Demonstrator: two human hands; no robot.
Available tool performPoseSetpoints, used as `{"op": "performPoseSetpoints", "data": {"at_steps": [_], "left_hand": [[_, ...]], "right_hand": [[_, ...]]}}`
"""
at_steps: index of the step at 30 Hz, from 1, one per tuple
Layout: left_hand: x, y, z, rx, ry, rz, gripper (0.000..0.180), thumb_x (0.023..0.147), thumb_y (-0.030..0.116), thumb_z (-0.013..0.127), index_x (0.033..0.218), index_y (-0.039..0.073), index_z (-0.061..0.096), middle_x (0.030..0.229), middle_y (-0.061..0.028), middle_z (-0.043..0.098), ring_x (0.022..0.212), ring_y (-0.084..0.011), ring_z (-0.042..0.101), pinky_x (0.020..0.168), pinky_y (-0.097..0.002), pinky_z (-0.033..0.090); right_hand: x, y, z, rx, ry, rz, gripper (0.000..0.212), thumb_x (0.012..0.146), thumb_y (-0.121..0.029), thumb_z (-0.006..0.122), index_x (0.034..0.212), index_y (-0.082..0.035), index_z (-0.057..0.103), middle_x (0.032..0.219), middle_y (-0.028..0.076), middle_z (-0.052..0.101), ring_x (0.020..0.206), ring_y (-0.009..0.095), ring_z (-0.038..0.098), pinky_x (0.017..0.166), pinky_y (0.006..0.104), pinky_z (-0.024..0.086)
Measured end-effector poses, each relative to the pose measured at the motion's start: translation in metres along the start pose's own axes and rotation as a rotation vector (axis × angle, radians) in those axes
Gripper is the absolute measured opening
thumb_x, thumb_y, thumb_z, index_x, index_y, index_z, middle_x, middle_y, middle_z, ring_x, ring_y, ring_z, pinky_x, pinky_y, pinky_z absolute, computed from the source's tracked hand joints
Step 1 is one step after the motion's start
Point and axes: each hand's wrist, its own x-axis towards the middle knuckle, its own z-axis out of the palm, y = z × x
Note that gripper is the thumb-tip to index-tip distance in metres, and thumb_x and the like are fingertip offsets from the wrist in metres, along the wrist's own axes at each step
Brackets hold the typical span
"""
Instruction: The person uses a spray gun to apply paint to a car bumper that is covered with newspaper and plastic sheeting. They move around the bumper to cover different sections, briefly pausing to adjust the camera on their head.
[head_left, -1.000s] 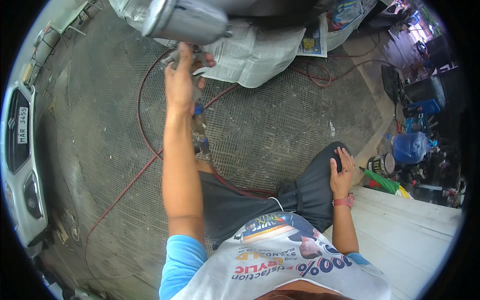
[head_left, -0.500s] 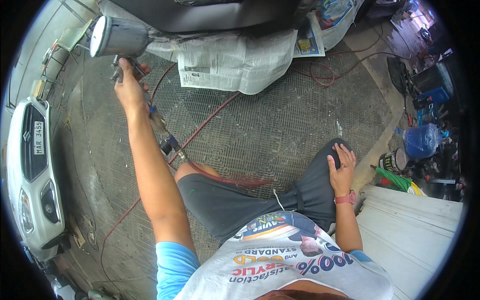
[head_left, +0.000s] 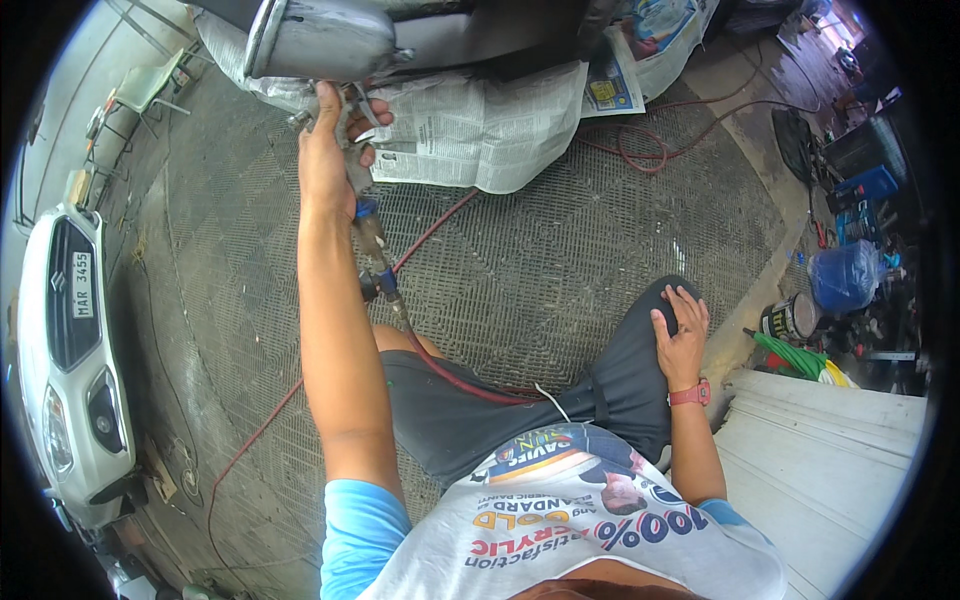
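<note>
Head view: the left hand (head_left: 326,165) is closed around the spray gun (head_left: 354,128), near the dark panel (head_left: 490,40).
Its cup (head_left: 325,42) lies beyond the grip, long axis crosswise; the right hand (head_left: 683,342), farther away, rests on the knee (head_left: 646,308).

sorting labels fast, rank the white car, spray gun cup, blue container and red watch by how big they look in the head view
White car
Spray gun cup, perhaps enlarged by nearness
Blue container
Red watch

Left fingers (head_left: 328,108) grip a spray gun (head_left: 328,42); right fingers (head_left: 689,310) rest on a knee (head_left: 645,315).
</note>
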Motion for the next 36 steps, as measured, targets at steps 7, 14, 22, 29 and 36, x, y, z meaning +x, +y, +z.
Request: {"op": "performPoseSetpoints", "data": {"at_steps": [7, 14, 22, 29, 36], "left_hand": [[0.030, 0.010, -0.056, 0.108, 0.313, 0.113, 0.059, 0.110, 0.057, 0.054, 0.126, 0.001, 0.066, 0.096, -0.0092, 0.076, 0.089, -0.0164, 0.072, 0.061, -0.0277, 0.041], [0.039, 0.018, -0.092, 0.027, 0.491, 0.158, 0.062, 0.111, 0.058, 0.049, 0.132, 0.001, 0.063, 0.103, -0.0098, 0.078, 0.099, -0.0175, 0.073, 0.060, -0.0278, 0.041], [0.044, 0.020, -0.101, 0.002, 0.293, 0.050, 0.060, 0.110, 0.058, 0.052, 0.125, 0.002, 0.067, 0.100, -0.0092, 0.077, 0.092, -0.0165, 0.073, 0.058, -0.0256, 0.041], [0.052, 0.023, -0.122, 0.189, 0.675, 0.173, 0.056, 0.110, 0.053, 0.055, 0.119, -0.001, 0.069, 0.095, -0.0110, 0.079, 0.084, -0.0185, 0.077, 0.056, -0.0298, 0.047], [0.043, 0.042, -0.102, 0.057, 0.394, 0.121, 0.064, 0.109, 0.058, 0.053, 0.131, -0.001, 0.066, 0.103, -0.0109, 0.077, 0.091, -0.0172, 0.073, 0.058, -0.0254, 0.042]], "right_hand": [[-0.004, 0.003, -0.002, 0.030, 0.030, 0.010, 0.047, 0.098, -0.027, 0.073, 0.140, -0.007, 0.068, 0.127, 0.007, 0.075, 0.141, 0.027, 0.056, 0.127, 0.0504, 0.026], [-0.002, 0.001, 0.000, 0.031, 0.025, 0.007, 0.047, 0.098, -0.027, 0.074, 0.140, -0.006, 0.068, 0.126, 0.007, 0.075, 0.140, 0.028, 0.056, 0.126, 0.0512, 0.026], [0.002, -0.002, 0.002, 0.036, -0.007, 0.025, 0.047, 0.098, -0.025, 0.073, 0.140, -0.005, 0.068, 0.128, 0.008, 0.074, 0.141, 0.028, 0.055, 0.127, 0.0513, 0.025], [-0.002, -0.002, -0.003, 0.023, -0.005, 0.032, 0.046, 0.100, -0.024, 0.071, 0.141, -0.006, 0.067, 0.128, 0.008, 0.075, 0.143, 0.027, 0.054, 0.128, 0.0501, 0.025], [-0.001, -0.001, -0.002, 0.007, 0.005, 0.023, 0.047, 0.099, -0.025, 0.072, 0.142, -0.007, 0.066, 0.128, 0.007, 0.074, 0.142, 0.028, 0.055, 0.127, 0.0509, 0.025]]}}
